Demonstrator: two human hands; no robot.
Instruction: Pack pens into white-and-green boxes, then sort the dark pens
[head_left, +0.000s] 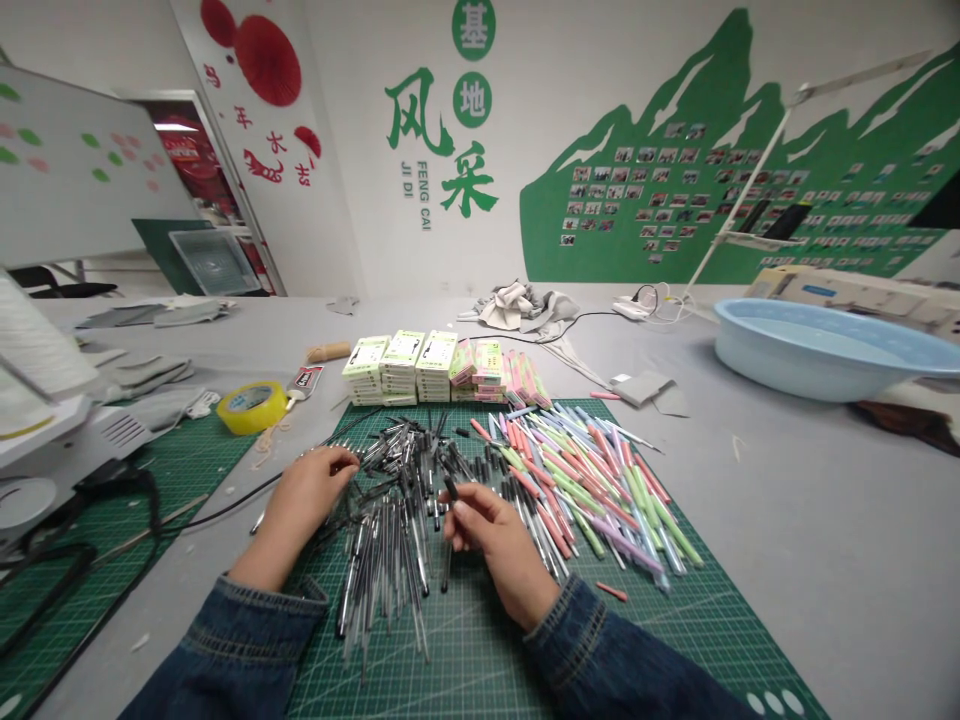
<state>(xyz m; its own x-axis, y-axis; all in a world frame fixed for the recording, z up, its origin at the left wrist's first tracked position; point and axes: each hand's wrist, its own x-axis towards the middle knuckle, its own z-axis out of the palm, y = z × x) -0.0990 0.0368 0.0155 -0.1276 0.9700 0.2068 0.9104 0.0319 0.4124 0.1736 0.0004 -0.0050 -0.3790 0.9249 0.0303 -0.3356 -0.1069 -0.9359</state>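
Note:
My right hand [484, 530] is closed on a black pen [450, 487] held nearly upright between thumb and fingers. To its left lie clear pen barrels and refills [386, 560] in a loose heap on the green cutting mat [480, 650]. My left hand [319, 490] is at the left edge of the black pen parts [405, 445], its fingers curled together; what they hold, if anything, is hidden. A row of small metallic tips [337, 447] shows just behind it. Pastel-coloured pens [592, 480] lie in a large pile right of my right hand.
Stacked small boxes [401, 365] stand behind the pens. Yellow tape [253, 407] sits on the left, near a sewing machine [67, 450]. A light blue basin [825, 345] is at right. Grey cloth scraps [525, 305] lie at the back. A black cable [240, 497] crosses the left side.

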